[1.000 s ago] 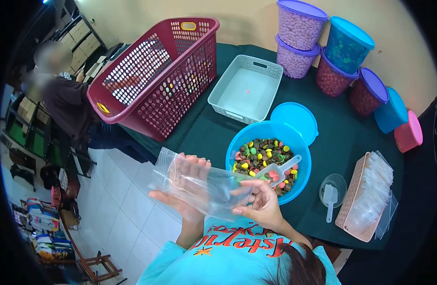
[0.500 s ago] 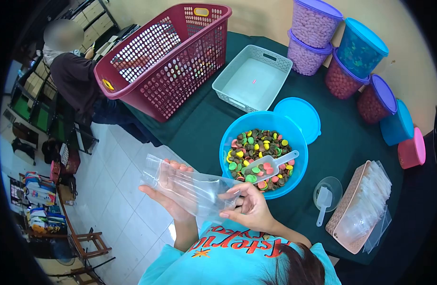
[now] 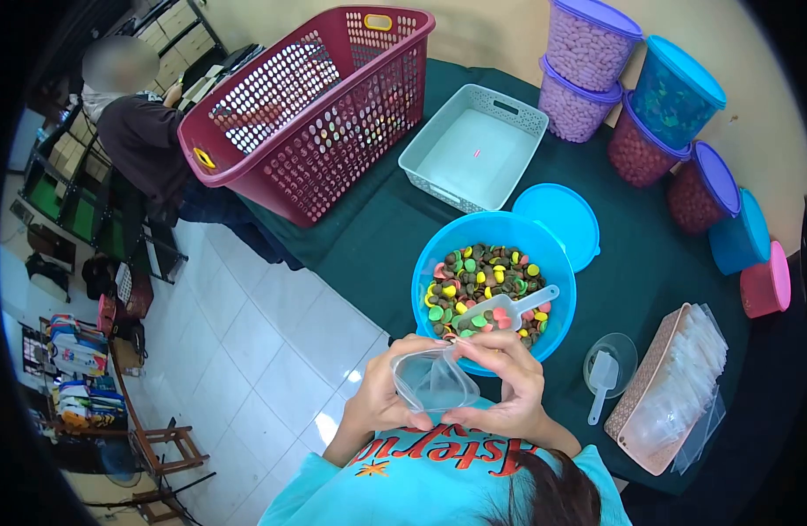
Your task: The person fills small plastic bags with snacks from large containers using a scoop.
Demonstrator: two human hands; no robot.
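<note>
A clear plastic bag [image 3: 434, 381] is held with its mouth opened wide, close to my chest. My left hand [image 3: 381, 394] grips the bag's left side, and my right hand [image 3: 508, 377] pinches its right edge. Just beyond my hands, a blue tub [image 3: 557, 324] holds brown, green, yellow and pink pieces. A clear scoop [image 3: 508, 311] lies on those pieces with several in it. The bag looks empty.
A pink basket of clear bags [image 3: 631, 421] stands at right, beside a small bowl [image 3: 631, 359] with a white scoop [image 3: 603, 377]. Behind are a blue lid [image 3: 557, 223], grey tray [image 3: 478, 149], maroon basket [image 3: 333, 114] and lidded tubs [image 3: 679, 92]. A person [image 3: 145, 140] is at left.
The bag has gone from stretched out sideways to upright with its mouth open. My left hand has moved right and down towards my right hand, which has shifted slightly right.
</note>
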